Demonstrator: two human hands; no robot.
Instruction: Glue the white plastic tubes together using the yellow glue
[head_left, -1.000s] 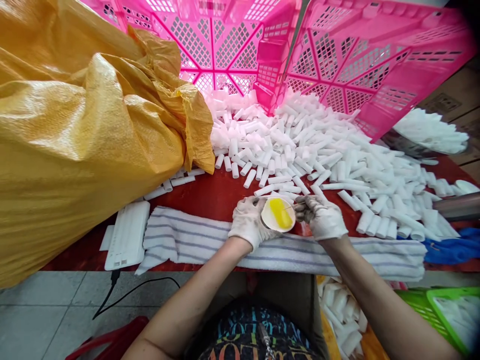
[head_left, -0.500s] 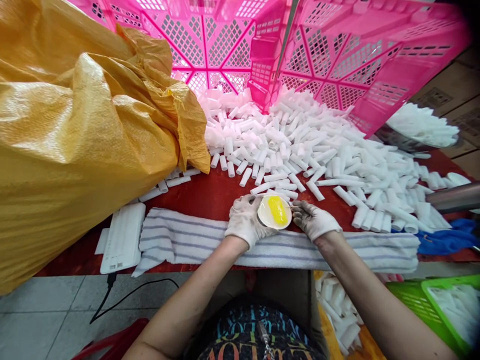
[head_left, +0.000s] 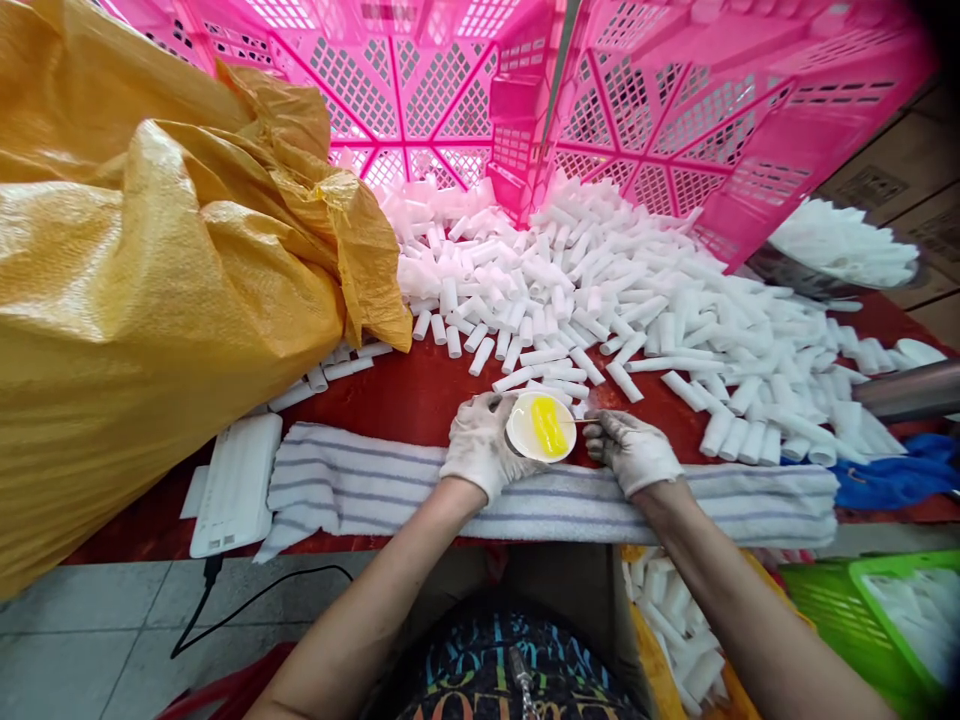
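My left hand [head_left: 484, 447], in a white glove, is closed around the side of a small round white dish [head_left: 523, 428]. A bright yellow strip of paste-like stuff [head_left: 550, 426] lies across the dish's face. From the right, my gloved right hand [head_left: 624, 445] pinches a thin stick [head_left: 587, 420] whose far end reaches the dish's right edge. Its fingertips look grey and dirty. Both hands hover over the front of the red table, by a striped towel [head_left: 375, 485]. Just beyond the dish lie white tubes [head_left: 568, 374].
A large heap of white tubes [head_left: 600, 260] spreads before pink crates [head_left: 442, 90]. A yellow sack [head_left: 172, 300] bulges over the left. At left stands a white power bank [head_left: 238, 480] with a black cable. A metal cylinder [head_left: 911, 392], a blue cloth [head_left: 896, 477] and a green basket [head_left: 862, 610] are at right.
The dish and both hands keep nearly the same pose. More of the thin stick shows between the dish and my right fingers. The whole view has shifted slightly.
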